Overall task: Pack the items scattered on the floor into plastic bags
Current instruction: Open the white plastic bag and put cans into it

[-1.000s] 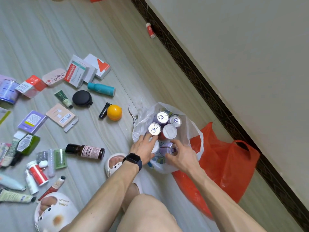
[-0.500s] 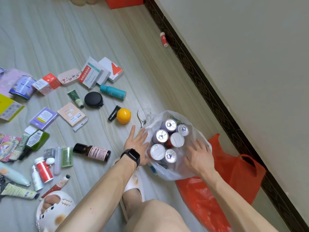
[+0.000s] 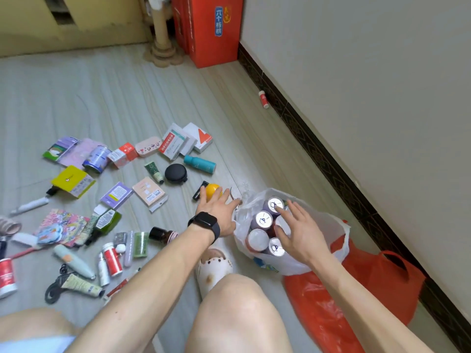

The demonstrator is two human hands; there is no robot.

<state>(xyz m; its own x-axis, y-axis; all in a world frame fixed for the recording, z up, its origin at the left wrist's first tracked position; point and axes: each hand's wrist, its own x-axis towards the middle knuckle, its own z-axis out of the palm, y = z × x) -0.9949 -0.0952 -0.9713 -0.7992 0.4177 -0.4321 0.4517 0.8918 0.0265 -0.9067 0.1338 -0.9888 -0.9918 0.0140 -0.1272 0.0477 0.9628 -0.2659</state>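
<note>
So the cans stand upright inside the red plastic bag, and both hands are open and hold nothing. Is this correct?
Not quite. In the head view the cans stand upright inside the white plastic bag; the red plastic bag lies beside it, nearer the wall. The rest holds: the left hand and the right hand are open and hold nothing.

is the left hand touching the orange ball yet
Cannot tell. In the head view the left hand has open fingers overlapping the orange ball, hiding any contact or gap.
</note>
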